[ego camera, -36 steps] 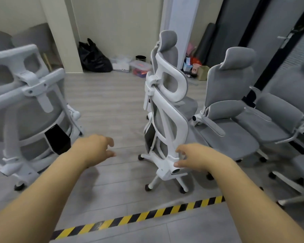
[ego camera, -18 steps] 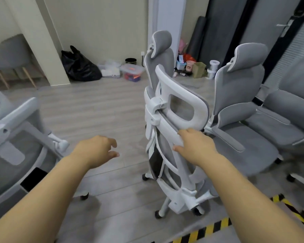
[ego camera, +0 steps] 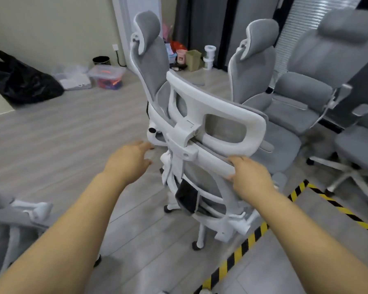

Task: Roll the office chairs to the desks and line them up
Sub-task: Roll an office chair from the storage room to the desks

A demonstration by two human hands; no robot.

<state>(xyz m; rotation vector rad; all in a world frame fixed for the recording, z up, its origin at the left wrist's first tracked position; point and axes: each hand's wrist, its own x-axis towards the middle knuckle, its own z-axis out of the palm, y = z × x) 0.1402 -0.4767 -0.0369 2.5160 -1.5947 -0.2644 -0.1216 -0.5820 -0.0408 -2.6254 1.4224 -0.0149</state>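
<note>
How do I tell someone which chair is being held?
Follow the striped floor tape to the grey chairs. The front chair turns its white back frame to us. Only this one has a black panel there and the right hand on it.

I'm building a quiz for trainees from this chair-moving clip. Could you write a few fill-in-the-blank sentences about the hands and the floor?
The right hand grips the ____ frame of the nearest chair.
The left hand is open and holds ____.
The floor tape has yellow and ____ stripes.
Missing words: white; nothing; black.
</note>
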